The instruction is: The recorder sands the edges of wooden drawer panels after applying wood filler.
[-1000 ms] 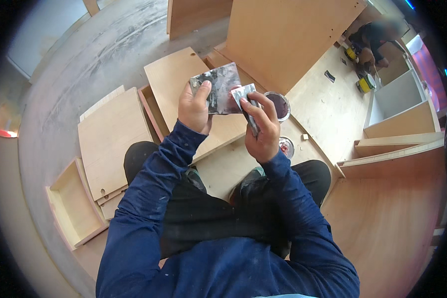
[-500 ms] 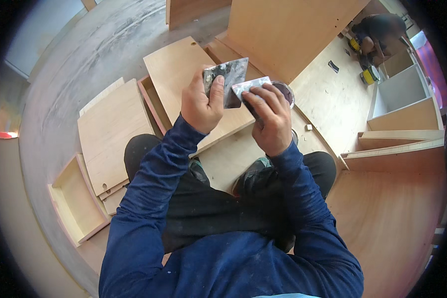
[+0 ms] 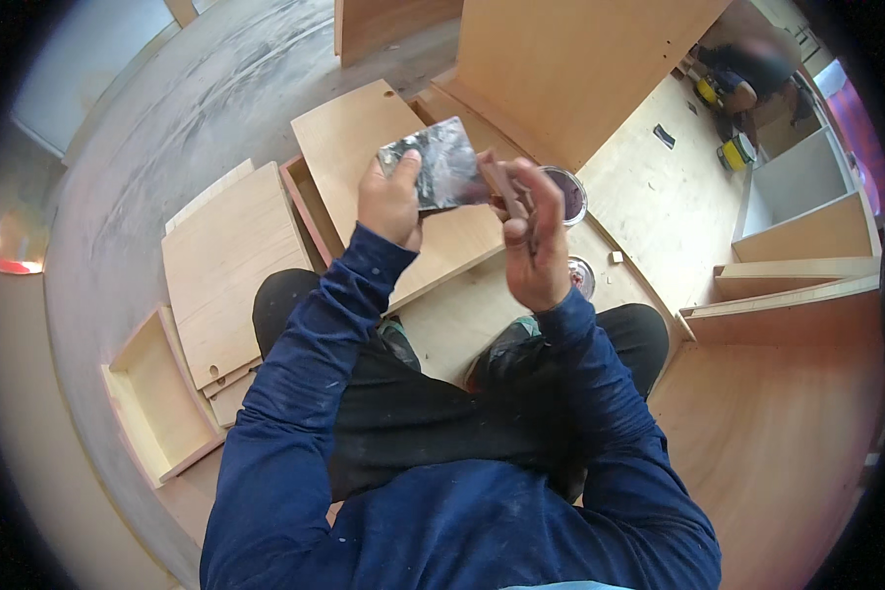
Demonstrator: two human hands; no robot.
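My left hand (image 3: 391, 202) grips a flat, square metal putty scraper (image 3: 444, 165) by its left side, thumb on top. Grey and whitish smears cover its face. Close to its right edge, my right hand (image 3: 539, 251) is closed round a second scraper (image 3: 502, 187), tilted so that its brownish face shows narrow. Whether the two blades touch, I cannot tell. Just right of my right hand stands an open round tin (image 3: 571, 197) with dark purplish contents. A round, stained lid (image 3: 582, 277) lies below it, partly behind my right wrist.
Under my hands lies a pale wooden panel (image 3: 349, 138) on a drawer box. More stacked panels (image 3: 231, 265) and an open drawer (image 3: 162, 403) lie at left. A tall panel (image 3: 570, 69) stands ahead. At far right, a person (image 3: 752, 69) crouches near a yellow tub (image 3: 736, 153).
My right hand has turned, tipping its scraper from flat to nearly upright. The left scraper has tilted, showing more of its smeared face. The view has shifted slightly.
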